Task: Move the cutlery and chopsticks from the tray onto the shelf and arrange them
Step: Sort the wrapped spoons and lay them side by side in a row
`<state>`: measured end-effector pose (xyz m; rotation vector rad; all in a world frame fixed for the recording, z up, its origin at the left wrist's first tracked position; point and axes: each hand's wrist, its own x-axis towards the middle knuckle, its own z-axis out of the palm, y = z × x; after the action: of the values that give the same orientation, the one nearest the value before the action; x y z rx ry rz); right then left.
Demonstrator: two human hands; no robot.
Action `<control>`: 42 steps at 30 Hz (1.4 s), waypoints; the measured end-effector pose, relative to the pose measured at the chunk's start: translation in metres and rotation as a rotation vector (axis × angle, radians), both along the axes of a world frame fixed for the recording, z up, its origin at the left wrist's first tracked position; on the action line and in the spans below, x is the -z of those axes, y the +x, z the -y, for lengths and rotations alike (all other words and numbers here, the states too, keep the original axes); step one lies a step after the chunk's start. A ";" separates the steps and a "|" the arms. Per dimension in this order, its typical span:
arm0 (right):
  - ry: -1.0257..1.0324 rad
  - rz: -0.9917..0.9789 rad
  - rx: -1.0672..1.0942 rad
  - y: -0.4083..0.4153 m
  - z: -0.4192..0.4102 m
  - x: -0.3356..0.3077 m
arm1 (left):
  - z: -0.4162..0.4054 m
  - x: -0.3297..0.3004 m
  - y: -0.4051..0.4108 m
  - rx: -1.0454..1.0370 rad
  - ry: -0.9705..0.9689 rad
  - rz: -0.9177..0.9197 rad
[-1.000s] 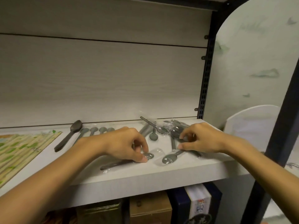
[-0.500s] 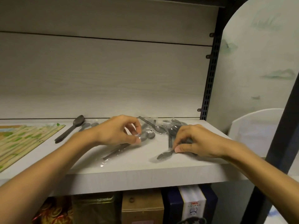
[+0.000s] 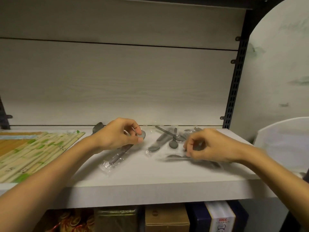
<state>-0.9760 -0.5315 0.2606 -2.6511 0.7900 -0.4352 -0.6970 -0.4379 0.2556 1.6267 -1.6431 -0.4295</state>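
Note:
On the white shelf [image 3: 150, 178] lie several grey plastic spoons in clear wrappers. My left hand [image 3: 117, 136] pinches the bowl end of one wrapped spoon [image 3: 120, 154], whose handle slants down to the left. My right hand [image 3: 210, 146] is closed on another wrapped spoon [image 3: 177, 157] that lies flat and points left. Between the hands sits a loose heap of wrapped spoons [image 3: 168, 138]. A dark spoon [image 3: 98, 127] shows behind my left hand. Packs of chopsticks [image 3: 33, 151] in green-printed sleeves fill the shelf's left end.
A black slotted upright [image 3: 234, 91] bounds the shelf at the right, with a white curved object [image 3: 284, 141] beyond it. Boxes [image 3: 167, 218] stand on the level below. The wood-grain back panel [image 3: 117, 84] closes the rear.
My left hand has lifted its wrapped spoon and carried it back and left. My right hand has dragged its spoon slightly toward the front edge. The camera has tilted up a little.

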 end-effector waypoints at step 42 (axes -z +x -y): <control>0.610 0.388 0.221 0.217 -0.066 0.012 | -0.064 0.015 0.115 -0.040 0.137 -0.135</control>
<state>-0.7587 -0.4653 0.2485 -1.8554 0.9126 -0.6231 -0.5821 -0.3734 0.2408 1.6885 -1.5069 -0.6289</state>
